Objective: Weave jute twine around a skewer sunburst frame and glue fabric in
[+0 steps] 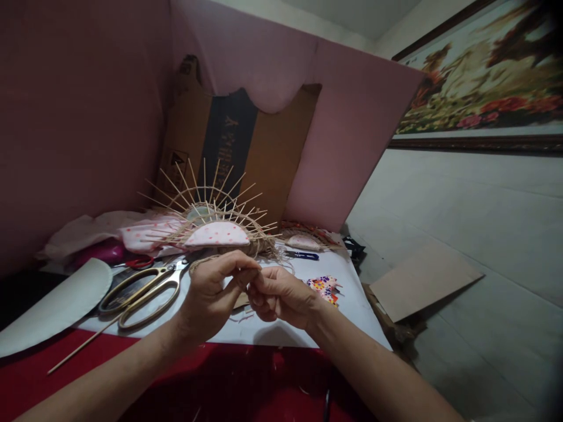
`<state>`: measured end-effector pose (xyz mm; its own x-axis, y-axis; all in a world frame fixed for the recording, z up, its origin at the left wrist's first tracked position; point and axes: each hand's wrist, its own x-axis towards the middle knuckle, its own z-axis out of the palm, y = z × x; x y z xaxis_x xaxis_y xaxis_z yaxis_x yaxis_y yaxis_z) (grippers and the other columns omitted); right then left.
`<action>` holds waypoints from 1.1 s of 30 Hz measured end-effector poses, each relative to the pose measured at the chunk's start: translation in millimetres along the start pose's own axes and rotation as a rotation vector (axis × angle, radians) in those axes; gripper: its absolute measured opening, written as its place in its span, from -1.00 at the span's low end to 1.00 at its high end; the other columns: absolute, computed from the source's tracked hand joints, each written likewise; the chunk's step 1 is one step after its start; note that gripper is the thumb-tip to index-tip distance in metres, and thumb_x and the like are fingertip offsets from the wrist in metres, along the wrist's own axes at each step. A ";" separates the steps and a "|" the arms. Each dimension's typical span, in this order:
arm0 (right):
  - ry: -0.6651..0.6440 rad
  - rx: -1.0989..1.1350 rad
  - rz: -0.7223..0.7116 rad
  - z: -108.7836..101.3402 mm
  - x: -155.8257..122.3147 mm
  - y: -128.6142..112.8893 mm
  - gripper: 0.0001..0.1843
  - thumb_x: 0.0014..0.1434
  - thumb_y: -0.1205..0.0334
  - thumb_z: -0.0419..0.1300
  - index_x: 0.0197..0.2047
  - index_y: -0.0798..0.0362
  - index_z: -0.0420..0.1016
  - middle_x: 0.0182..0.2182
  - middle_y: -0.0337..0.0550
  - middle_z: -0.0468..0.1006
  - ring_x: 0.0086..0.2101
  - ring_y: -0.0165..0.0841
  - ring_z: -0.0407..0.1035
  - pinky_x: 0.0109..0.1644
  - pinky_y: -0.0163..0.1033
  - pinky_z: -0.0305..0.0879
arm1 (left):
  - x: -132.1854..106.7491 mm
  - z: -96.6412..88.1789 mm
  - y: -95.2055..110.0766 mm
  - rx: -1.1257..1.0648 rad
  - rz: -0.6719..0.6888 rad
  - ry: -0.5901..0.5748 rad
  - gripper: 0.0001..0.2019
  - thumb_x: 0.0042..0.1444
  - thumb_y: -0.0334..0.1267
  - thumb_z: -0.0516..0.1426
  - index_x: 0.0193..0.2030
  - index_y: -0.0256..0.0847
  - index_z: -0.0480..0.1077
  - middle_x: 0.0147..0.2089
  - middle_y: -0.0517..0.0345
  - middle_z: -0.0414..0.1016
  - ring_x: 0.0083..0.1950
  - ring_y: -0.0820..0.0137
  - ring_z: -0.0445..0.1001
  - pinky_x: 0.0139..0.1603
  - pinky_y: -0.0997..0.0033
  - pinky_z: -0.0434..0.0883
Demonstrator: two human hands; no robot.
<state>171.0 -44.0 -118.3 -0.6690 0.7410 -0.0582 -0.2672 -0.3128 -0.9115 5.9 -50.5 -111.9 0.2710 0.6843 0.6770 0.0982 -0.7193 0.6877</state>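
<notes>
My left hand (215,290) and my right hand (281,296) meet over the white board (316,328), fingers pinched together on a thin strand of raffia twine (206,259) that loops off toward the left. Just behind them stands a half-round woven piece (211,225) with thin wooden sticks fanning out from it and a pink dotted fabric pad at its front. Neither hand touches that piece.
Large gold-handled scissors (141,290) lie left of my hands, beside a white curved sheet (57,305) and a loose wooden stick (81,347). Patterned fabric scraps (325,287) and a blue clipper (303,255) lie to the right. Pink-draped cardboard (246,140) walls the back; cardboard (422,278) lies on the floor.
</notes>
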 end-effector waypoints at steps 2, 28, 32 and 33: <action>0.018 -0.030 -0.020 1.9 -0.3 -0.8 -0.64 -0.01 0.03 0.35 -0.48 0.17 0.40 -0.62 -0.32 0.32 -0.65 -0.57 0.11 -0.66 -0.43 -0.09 | -0.6 1.1 -0.3 -0.046 -0.079 -0.031 -0.90 0.14 -0.33 0.08 -0.33 -0.24 0.42 -0.46 0.15 0.46 -0.44 0.44 0.44 -0.43 0.46 0.39; 0.475 -0.182 -0.365 16.9 4.0 -0.3 -0.67 -0.03 0.02 0.33 -0.52 0.11 0.42 -0.64 -0.31 0.43 -0.68 -0.55 0.21 -0.63 -0.40 0.16 | 6.2 1.2 2.2 -0.079 -0.300 0.058 -0.82 0.17 -0.16 0.03 -0.38 -0.20 0.23 -0.48 0.29 0.25 -0.55 0.49 0.33 -0.57 0.46 0.35; 0.417 0.115 -0.320 18.6 -1.4 -8.9 -0.68 0.03 0.02 0.28 -0.35 0.15 0.50 -0.45 -0.13 0.57 -0.49 -0.45 0.41 -0.51 -0.40 0.27 | 7.8 -1.8 -2.2 -0.286 -0.366 0.137 -0.73 0.21 -0.13 -0.02 -0.47 -0.18 0.18 -0.49 0.31 0.18 -0.56 0.52 0.28 -0.57 0.47 0.37; 0.419 0.155 -0.311 18.6 -2.6 -11.1 -0.69 0.06 0.04 0.26 -0.33 0.15 0.51 -0.41 -0.10 0.60 -0.45 -0.43 0.43 -0.50 -0.41 0.26 | 7.0 -1.9 -3.3 -0.274 -0.366 0.126 -0.70 0.22 -0.11 -0.04 -0.50 -0.18 0.18 -0.53 0.32 0.17 -0.58 0.52 0.26 -0.60 0.50 0.34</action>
<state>162.8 -53.4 -100.4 -0.2166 0.9761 0.0183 -0.5285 -0.1015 -0.8428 5.6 -43.1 -108.9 0.1454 0.9082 0.3926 -0.0950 -0.3821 0.9192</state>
